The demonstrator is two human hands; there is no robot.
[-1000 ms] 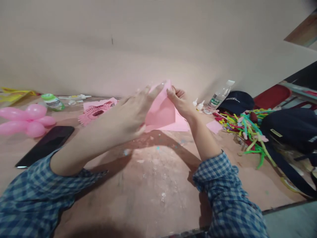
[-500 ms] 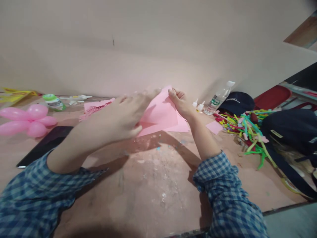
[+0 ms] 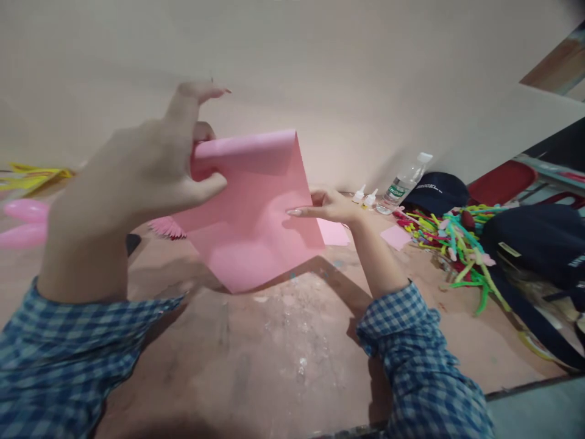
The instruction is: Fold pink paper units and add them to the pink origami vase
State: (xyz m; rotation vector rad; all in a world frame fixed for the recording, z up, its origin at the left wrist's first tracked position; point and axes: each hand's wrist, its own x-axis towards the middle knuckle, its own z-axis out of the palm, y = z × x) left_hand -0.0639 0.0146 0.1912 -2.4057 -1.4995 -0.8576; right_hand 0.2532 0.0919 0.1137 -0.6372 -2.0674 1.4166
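Observation:
A sheet of pink paper (image 3: pixel 256 225) is raised above the table between my hands, its top edge curled over. At its upper left, my left hand (image 3: pixel 155 164) grips the curled edge, with the index finger lifted away from the paper. My right hand (image 3: pixel 331 206) pinches the right edge, thumb on the near face and the other fingers mostly behind. More pink paper (image 3: pixel 334 233) lies behind on the table, partly covered by the raised sheet. Left of it, a fringed pink paper piece (image 3: pixel 168 228) shows in part.
A pink balloon shape (image 3: pixel 27 222) and yellow material (image 3: pixel 36 177) lie left. Rightward are small white glue bottles (image 3: pixel 370 198), a water bottle (image 3: pixel 402 186), a pink paper piece (image 3: pixel 395 237), colourful pipe cleaners (image 3: pixel 461 238), and dark caps (image 3: pixel 436 190). The wall (image 3: pixel 292 73) stands behind.
The pink sheet has come up and toward me, turning so its face shows more fully. My left hand has risen leftward with its edge; my right hand has shifted slightly down.

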